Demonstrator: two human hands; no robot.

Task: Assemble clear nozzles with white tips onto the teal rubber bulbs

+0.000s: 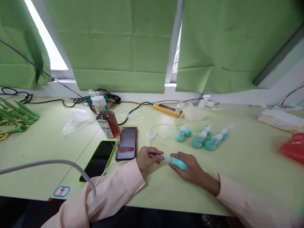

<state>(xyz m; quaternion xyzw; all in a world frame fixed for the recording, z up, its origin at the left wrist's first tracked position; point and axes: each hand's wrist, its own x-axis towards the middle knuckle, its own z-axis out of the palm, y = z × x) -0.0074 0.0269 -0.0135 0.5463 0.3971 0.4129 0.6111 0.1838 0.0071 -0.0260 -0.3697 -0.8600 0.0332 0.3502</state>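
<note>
Now teal device (pixel 178 162) between both hands, left hand (pixel 147 159) at tip.

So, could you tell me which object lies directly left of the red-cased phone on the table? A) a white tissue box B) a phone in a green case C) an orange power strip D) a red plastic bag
B: the phone in a green case lies screen-up beside the red-cased phone, while the orange power strip sits further back near the window sill.
</note>
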